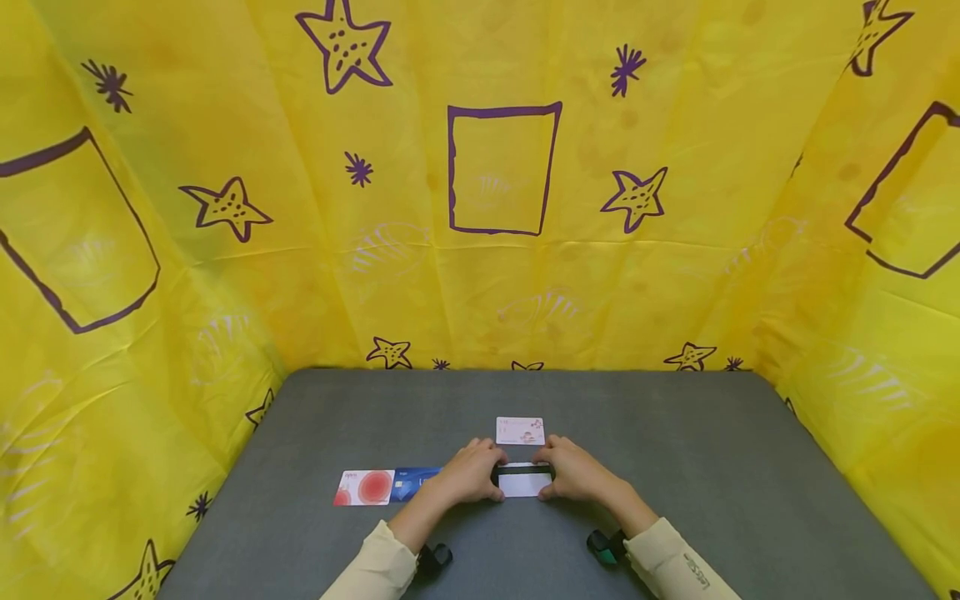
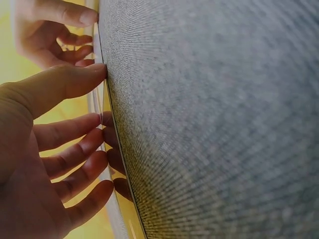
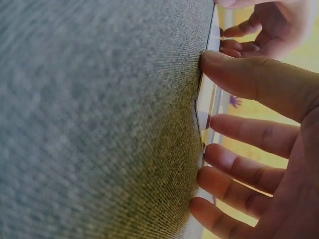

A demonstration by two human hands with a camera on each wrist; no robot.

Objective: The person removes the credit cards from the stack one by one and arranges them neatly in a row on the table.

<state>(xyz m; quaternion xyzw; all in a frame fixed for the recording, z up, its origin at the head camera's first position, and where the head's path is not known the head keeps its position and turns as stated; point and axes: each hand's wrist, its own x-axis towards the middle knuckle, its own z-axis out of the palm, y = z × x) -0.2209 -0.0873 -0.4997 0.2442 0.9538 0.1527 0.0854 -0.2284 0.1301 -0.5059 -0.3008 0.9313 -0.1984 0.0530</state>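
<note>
A white card with a dark stripe along its far edge [image 1: 525, 485] lies on the grey table between both hands. My left hand [image 1: 471, 472] holds its left end, thumb at the near corner and fingers towards the far one. At the opposite end, my right hand [image 1: 576, 472] grips the card the same way. Low wrist views show the left thumb [image 2: 75, 84] and right thumb [image 3: 249, 79] close to the table surface, with the other fingers spread and bent beside them. Just beyond the hands lies a pale pink card [image 1: 520, 431] with small printed figures.
Left of the left hand, a white card with red circles [image 1: 367, 487] lies beside a blue card [image 1: 408, 482], partly hidden by that hand. The grey table [image 1: 675, 467] is enclosed by yellow cloth [image 1: 510, 300] with purple drawings at its back and sides.
</note>
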